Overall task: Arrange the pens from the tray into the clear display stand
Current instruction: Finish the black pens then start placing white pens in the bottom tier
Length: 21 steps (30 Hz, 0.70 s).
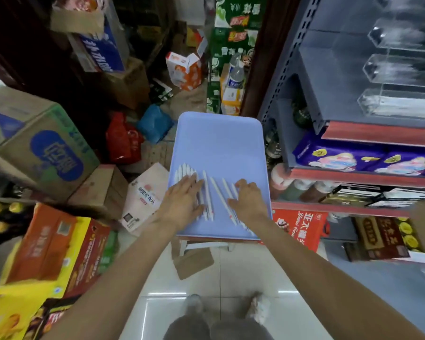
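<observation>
Resting flat, fingers straight: left hand (185, 201) on white pens (207, 200), near end of blue tray (219, 141). Right hand (249, 201), fingers curled over more pens. Clear display stand (400, 67), far right shelf (329, 77).

Glossy white tiled floor (182, 290), stacked cardboard boxes (42, 148) at left, grey metal shelving (329, 77) at right.

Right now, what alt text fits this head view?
Both hands lie on white pens in a pale blue tray: left hand flat, right hand with curled fingers. The clear display stand sits on a grey shelf at upper right.
</observation>
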Each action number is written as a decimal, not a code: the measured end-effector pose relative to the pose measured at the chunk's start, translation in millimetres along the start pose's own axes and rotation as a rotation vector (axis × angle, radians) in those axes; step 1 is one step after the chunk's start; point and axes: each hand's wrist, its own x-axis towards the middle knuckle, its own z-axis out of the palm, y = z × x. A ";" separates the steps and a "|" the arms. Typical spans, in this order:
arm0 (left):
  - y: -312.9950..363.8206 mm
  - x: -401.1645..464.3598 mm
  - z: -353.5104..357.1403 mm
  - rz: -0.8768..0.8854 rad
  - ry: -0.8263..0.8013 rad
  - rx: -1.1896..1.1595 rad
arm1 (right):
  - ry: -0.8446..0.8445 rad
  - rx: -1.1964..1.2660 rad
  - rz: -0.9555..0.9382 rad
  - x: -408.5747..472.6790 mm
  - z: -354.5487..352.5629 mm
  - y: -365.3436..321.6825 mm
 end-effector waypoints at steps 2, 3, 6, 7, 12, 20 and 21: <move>-4.6 1.2 0.9 0.010 -0.038 0.016 | 0.007 -0.056 0.051 3.2 0.7 -4.7; -6.2 2.0 1.9 0.015 -0.043 0.020 | 0.001 -0.089 0.075 5.0 0.0 -6.4; -7.3 4.1 3.6 0.027 -0.054 0.027 | -0.062 -0.090 0.120 11.1 -2.8 -9.0; -7.1 4.2 3.6 0.030 -0.052 0.034 | -0.088 -0.091 0.125 12.8 -5.1 -10.6; -6.4 9.4 -2.4 0.024 -0.043 -0.019 | -0.102 -0.146 0.109 25.3 -14.0 -9.6; 24.4 25.5 -13.4 0.005 0.182 -0.216 | 0.090 0.457 0.034 7.1 -42.4 -0.3; 35.6 28.8 -20.0 0.041 0.196 -0.358 | 0.113 0.667 0.026 2.0 -54.4 -0.9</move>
